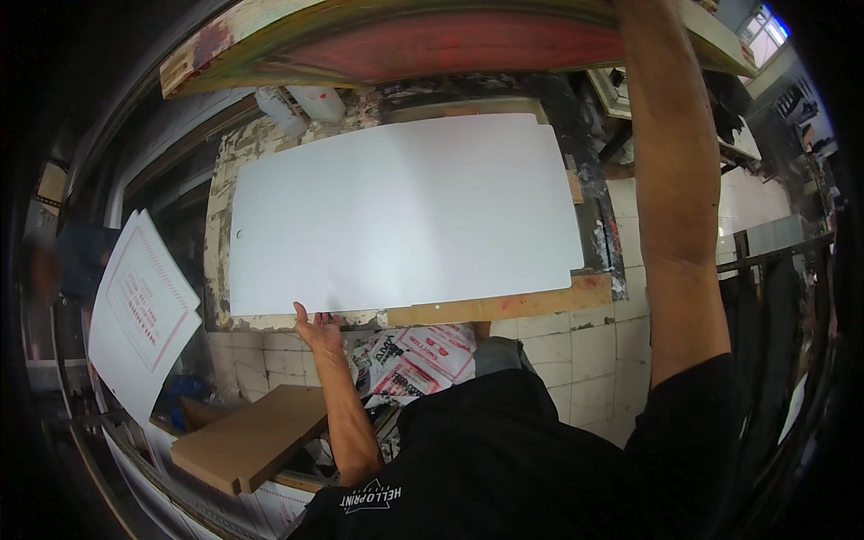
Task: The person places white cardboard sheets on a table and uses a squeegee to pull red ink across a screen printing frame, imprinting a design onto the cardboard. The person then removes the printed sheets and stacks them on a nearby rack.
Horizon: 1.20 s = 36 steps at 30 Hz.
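Left hand [317, 329] lies open-fingered against white sheet [405, 211]'s near edge; right hand's grip can't be told.

The left hand [317, 329] touches the near edge of a large blank white rectangular sheet [405, 211] lying on a paint-stained wooden table [504, 308].

Screen-printing workshop. An ink-stained wooden screen frame [423, 40] was tilted up over a paint-crusted print table [504, 306], with a blank white sheet [405, 211] lying on it. Printed sheets [144, 306] were stacked at the left, cardboard [252, 436] lay below, and the tiled floor [585, 351] was spattered.
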Each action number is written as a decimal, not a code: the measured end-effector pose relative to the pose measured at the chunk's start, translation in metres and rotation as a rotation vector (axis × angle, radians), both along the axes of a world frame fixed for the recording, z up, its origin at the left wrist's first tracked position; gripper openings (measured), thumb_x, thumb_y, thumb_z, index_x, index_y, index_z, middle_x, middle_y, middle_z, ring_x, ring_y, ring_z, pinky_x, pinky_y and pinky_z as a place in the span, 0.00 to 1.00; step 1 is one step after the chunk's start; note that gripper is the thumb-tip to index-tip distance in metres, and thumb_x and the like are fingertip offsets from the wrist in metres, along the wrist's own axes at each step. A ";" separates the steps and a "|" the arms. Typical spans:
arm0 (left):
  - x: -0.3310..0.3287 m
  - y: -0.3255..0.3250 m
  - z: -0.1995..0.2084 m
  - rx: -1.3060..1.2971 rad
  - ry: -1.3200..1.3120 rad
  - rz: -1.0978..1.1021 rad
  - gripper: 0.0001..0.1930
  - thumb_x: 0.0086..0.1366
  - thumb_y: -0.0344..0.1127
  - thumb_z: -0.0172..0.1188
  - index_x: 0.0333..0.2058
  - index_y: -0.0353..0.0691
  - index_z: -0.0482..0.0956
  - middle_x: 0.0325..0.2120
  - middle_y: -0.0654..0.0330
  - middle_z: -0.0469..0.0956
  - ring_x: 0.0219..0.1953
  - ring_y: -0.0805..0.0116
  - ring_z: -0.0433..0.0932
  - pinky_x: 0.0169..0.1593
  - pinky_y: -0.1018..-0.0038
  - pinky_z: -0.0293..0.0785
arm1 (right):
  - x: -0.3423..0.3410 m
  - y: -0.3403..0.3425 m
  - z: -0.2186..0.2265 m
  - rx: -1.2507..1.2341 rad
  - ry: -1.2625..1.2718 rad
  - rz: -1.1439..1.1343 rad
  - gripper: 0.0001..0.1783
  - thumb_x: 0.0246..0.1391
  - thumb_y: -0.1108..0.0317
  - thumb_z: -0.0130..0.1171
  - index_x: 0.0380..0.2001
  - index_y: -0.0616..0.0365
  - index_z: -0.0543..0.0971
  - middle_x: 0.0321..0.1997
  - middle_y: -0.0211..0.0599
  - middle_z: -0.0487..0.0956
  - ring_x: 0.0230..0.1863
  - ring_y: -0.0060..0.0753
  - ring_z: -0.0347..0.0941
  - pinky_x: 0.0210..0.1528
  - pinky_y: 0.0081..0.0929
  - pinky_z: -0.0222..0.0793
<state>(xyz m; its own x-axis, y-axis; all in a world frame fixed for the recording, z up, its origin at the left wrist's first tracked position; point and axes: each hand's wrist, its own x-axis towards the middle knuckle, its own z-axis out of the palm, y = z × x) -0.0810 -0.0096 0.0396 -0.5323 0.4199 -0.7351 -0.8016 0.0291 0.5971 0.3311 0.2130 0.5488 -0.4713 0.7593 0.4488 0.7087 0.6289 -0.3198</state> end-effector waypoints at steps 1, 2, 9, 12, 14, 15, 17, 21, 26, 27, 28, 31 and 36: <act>0.000 0.000 -0.001 0.027 -0.035 -0.012 0.36 0.64 0.61 0.65 0.62 0.46 0.67 0.52 0.59 0.62 0.47 0.66 0.61 0.59 0.53 0.60 | 0.001 0.002 -0.001 0.002 0.000 -0.011 0.27 0.51 0.48 0.71 0.41 0.64 0.87 0.37 0.46 0.86 0.37 0.34 0.80 0.41 0.33 0.73; 0.001 0.000 0.000 0.040 -0.062 -0.021 0.34 0.64 0.61 0.65 0.60 0.47 0.69 0.51 0.60 0.62 0.46 0.67 0.61 0.59 0.53 0.61 | 0.002 0.003 -0.002 0.008 0.000 -0.021 0.28 0.51 0.48 0.71 0.41 0.64 0.87 0.38 0.47 0.86 0.40 0.35 0.80 0.44 0.33 0.73; 0.017 -0.013 0.012 0.106 0.014 -0.026 0.28 0.66 0.58 0.64 0.56 0.47 0.71 0.45 0.62 0.64 0.41 0.68 0.60 0.58 0.53 0.62 | -0.007 -0.003 -0.011 0.053 0.037 0.021 0.25 0.51 0.49 0.71 0.39 0.62 0.88 0.33 0.42 0.86 0.31 0.31 0.78 0.36 0.30 0.71; 0.040 -0.004 0.046 -0.032 0.279 -0.151 0.40 0.69 0.53 0.62 0.70 0.41 0.55 0.59 0.57 0.65 0.58 0.60 0.66 0.64 0.52 0.60 | -0.002 -0.017 -0.024 -0.061 -0.014 0.053 0.22 0.52 0.49 0.70 0.37 0.58 0.87 0.23 0.28 0.82 0.17 0.21 0.67 0.22 0.25 0.63; 0.068 0.004 0.083 0.089 0.532 -0.248 0.46 0.70 0.51 0.62 0.74 0.40 0.43 0.65 0.54 0.63 0.66 0.55 0.64 0.67 0.53 0.60 | 0.003 -0.036 -0.047 -0.132 -0.012 -0.020 0.20 0.53 0.49 0.69 0.37 0.56 0.87 0.22 0.27 0.82 0.17 0.21 0.67 0.23 0.25 0.64; 0.082 0.004 0.105 0.253 0.660 -0.295 0.50 0.70 0.50 0.62 0.75 0.40 0.35 0.67 0.52 0.62 0.69 0.53 0.62 0.68 0.54 0.60 | 0.004 -0.046 -0.062 -0.165 -0.015 -0.059 0.20 0.54 0.49 0.69 0.37 0.55 0.86 0.22 0.26 0.82 0.17 0.20 0.67 0.23 0.25 0.64; 0.102 0.004 0.148 0.789 0.659 -0.345 0.52 0.67 0.43 0.67 0.75 0.38 0.36 0.65 0.51 0.65 0.63 0.54 0.70 0.66 0.56 0.65 | 0.009 -0.081 -0.103 0.326 -0.169 0.046 0.25 0.54 0.53 0.67 0.52 0.53 0.83 0.43 0.45 0.86 0.41 0.48 0.84 0.45 0.34 0.78; 0.117 -0.010 0.173 0.964 0.538 -0.330 0.46 0.59 0.27 0.72 0.70 0.33 0.52 0.59 0.52 0.71 0.56 0.58 0.76 0.58 0.61 0.76 | 0.001 -0.166 -0.209 0.347 -0.081 -0.043 0.24 0.48 0.55 0.72 0.51 0.38 0.85 0.28 0.37 0.80 0.27 0.41 0.79 0.31 0.37 0.74; 0.109 -0.069 0.084 0.421 0.585 -0.501 0.34 0.47 0.16 0.74 0.56 0.31 0.75 0.43 0.58 0.82 0.47 0.66 0.80 0.51 0.69 0.80 | 0.009 -0.189 -0.331 -0.188 0.070 -0.053 0.24 0.50 0.56 0.70 0.53 0.37 0.85 0.27 0.37 0.77 0.28 0.46 0.77 0.34 0.40 0.75; 0.106 -0.075 0.061 0.336 0.561 -0.526 0.35 0.44 0.15 0.74 0.55 0.31 0.76 0.42 0.58 0.82 0.46 0.67 0.80 0.51 0.70 0.79 | 0.007 -0.184 -0.354 -0.226 0.113 -0.030 0.24 0.50 0.56 0.70 0.53 0.38 0.85 0.27 0.36 0.77 0.27 0.47 0.76 0.35 0.41 0.75; 0.104 -0.079 0.041 0.315 0.581 -0.565 0.37 0.40 0.17 0.75 0.54 0.31 0.78 0.47 0.57 0.80 0.50 0.64 0.78 0.55 0.69 0.75 | 0.006 -0.183 -0.375 -0.325 0.046 -0.039 0.26 0.49 0.57 0.70 0.55 0.38 0.83 0.29 0.37 0.77 0.31 0.47 0.76 0.38 0.43 0.75; 0.097 -0.085 -0.004 0.148 1.166 -0.668 0.39 0.36 0.22 0.78 0.54 0.32 0.79 0.52 0.54 0.75 0.55 0.59 0.73 0.60 0.65 0.70 | 0.002 -0.189 -0.424 -0.387 -0.242 -0.056 0.34 0.48 0.60 0.70 0.62 0.40 0.77 0.39 0.40 0.77 0.42 0.48 0.75 0.48 0.50 0.70; 0.093 -0.086 -0.035 0.065 1.235 -0.700 0.43 0.32 0.29 0.82 0.55 0.39 0.80 0.57 0.53 0.69 0.60 0.51 0.67 0.64 0.60 0.65 | -0.002 -0.188 -0.465 -0.388 -0.368 -0.148 0.44 0.40 0.68 0.70 0.66 0.45 0.70 0.53 0.42 0.73 0.59 0.48 0.66 0.54 0.59 0.58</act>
<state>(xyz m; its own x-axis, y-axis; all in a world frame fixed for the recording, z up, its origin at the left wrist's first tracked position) 0.0120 -0.0958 0.0048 -0.4792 0.8747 0.0719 0.3959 0.1423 0.9072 0.3292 0.0255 0.0837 -0.4202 0.9060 -0.0514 0.8891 0.3997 -0.2229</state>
